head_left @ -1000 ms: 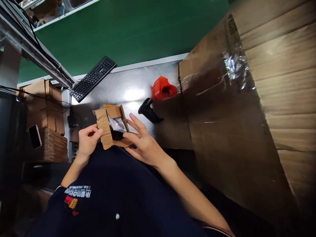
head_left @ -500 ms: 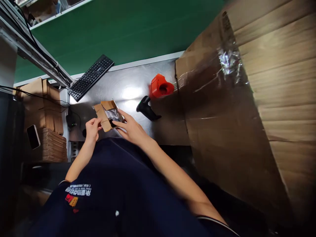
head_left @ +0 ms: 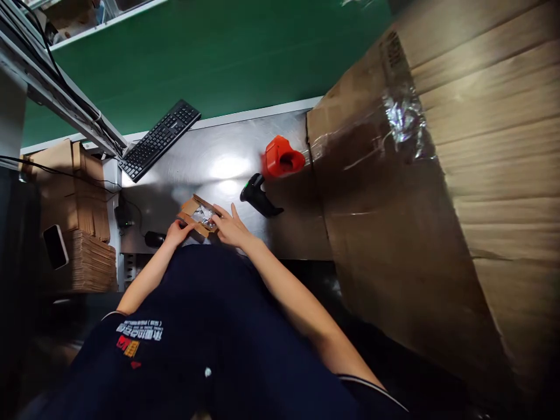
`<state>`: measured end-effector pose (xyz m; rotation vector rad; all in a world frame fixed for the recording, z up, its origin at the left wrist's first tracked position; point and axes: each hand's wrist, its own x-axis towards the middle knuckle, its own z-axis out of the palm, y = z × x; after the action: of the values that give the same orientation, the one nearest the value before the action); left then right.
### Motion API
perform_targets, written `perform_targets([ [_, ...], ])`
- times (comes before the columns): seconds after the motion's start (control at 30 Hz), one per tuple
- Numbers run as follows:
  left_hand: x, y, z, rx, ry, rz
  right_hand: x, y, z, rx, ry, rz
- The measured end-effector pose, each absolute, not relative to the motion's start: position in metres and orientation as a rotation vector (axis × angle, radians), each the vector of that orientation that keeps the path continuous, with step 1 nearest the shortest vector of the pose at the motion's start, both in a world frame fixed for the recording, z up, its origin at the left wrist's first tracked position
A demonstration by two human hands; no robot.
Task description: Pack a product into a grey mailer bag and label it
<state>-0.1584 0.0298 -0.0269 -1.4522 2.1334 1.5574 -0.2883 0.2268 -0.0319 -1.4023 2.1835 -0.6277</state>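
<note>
A small open cardboard box (head_left: 189, 207) rests low over the metal bench, close to my body. Inside it lies a clear plastic bag (head_left: 203, 215); what the bag contains is too small to tell. My left hand (head_left: 177, 233) is closed on the near left side of the box. At the right side, my right hand (head_left: 233, 228) grips the box, some fingertips reaching in by the bag and one finger raised. A black barcode scanner (head_left: 259, 197) lies to the right of my right hand, with a red scanner holder (head_left: 282, 157) behind it.
A black keyboard (head_left: 160, 140) lies at the back left, and a black mouse (head_left: 154, 239) sits beside my left hand. Flattened cartons (head_left: 91, 259) are stacked at left with a phone (head_left: 55, 247) near them. A large taped carton (head_left: 385, 233) borders the bench on the right.
The box has come down and tilted, its opening turned more upward. My left hand has shifted right and lower along it, uncovering the mouse. One finger of my right hand has lifted.
</note>
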Motion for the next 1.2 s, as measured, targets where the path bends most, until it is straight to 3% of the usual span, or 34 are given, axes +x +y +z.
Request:
perform_targets([
  [0.1,-0.149,0.013,-0.023,-1.439,2.445,1.435,-0.289,0.232,-0.035,-1.352,2.207,-0.669],
  [0.23,-0.157,-0.014,-0.018,-0.957,2.762,1.367,-0.290,0.231,-0.036,-1.214,2.313,-0.747],
  [0.43,-0.192,-0.028,-0.020,-0.376,2.642,1.163,-0.294,0.217,-0.030,-1.174,2.267,-0.598],
  [0.6,-0.199,-0.027,-0.017,-0.385,2.640,1.088,-0.298,0.212,-0.028,-1.241,2.273,-0.531],
  [0.83,-0.191,-0.026,-0.019,-0.537,2.593,1.074,-0.294,0.216,-0.059,-1.278,2.313,-0.940],
  [1.03,-0.191,-0.022,-0.019,-0.248,2.652,0.983,-0.287,0.227,-0.052,-1.180,2.354,-1.105],
  [1.2,-0.186,-0.016,-0.027,-0.310,2.649,1.180,-0.274,0.236,-0.047,-1.079,2.370,-1.117],
])
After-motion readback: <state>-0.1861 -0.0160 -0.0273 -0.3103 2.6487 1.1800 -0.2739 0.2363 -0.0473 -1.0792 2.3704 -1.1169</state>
